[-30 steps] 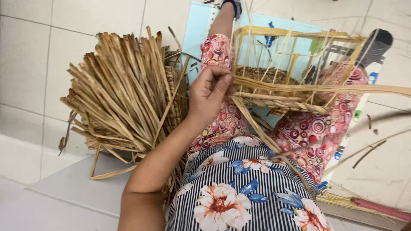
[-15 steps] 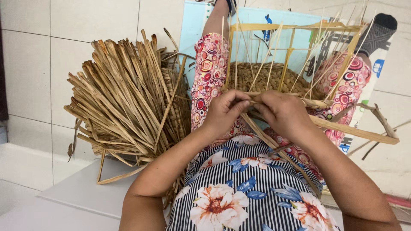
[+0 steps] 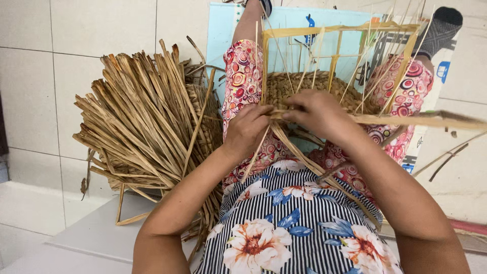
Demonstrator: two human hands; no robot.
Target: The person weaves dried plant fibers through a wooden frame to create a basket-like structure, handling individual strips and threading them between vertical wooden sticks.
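both hands, left hand (image 3: 247, 131) and right hand (image 3: 315, 114), pinch a straw strip (image 3: 406, 120) at the basket (image 3: 304, 86)

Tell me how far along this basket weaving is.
Done: the woven base sits inside the wooden frame. In hand: the left hand and right hand both grip a flat strand at the near edge. Left: the upright strands stand mostly unwoven, and a big bundle of dried strips lies unused beside the left arm.
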